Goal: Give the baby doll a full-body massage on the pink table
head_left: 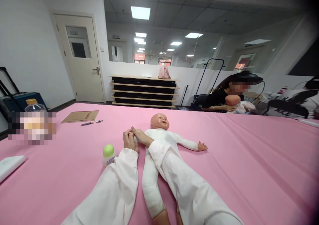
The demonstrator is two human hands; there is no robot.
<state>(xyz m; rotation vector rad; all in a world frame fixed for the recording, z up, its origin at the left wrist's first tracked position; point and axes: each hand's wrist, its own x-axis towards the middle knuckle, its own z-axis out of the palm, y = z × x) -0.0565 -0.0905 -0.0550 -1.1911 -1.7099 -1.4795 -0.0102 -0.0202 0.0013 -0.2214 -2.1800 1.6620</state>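
Observation:
A baby doll (163,137) with a white cloth body lies on its back on the pink-covered table. Its head is at the far end and its legs point toward me. Both my hands are at the doll's arm on the left side. My left hand (130,141) is closed around the lower end of that arm, hiding the doll's hand. My right hand (141,137) is wrapped over the same arm, its fingers meeting my left hand. The doll's other arm (190,143) stretches out to the right. A small bottle with a green cap (108,151) stands beside my left sleeve.
On the pink tablecloth (239,158) lie a brown notebook (81,116), a pen (92,122) and a white object (10,168). A bottle with an orange cap (32,102) stands at left. Beyond the table, a person (219,97) holds another doll.

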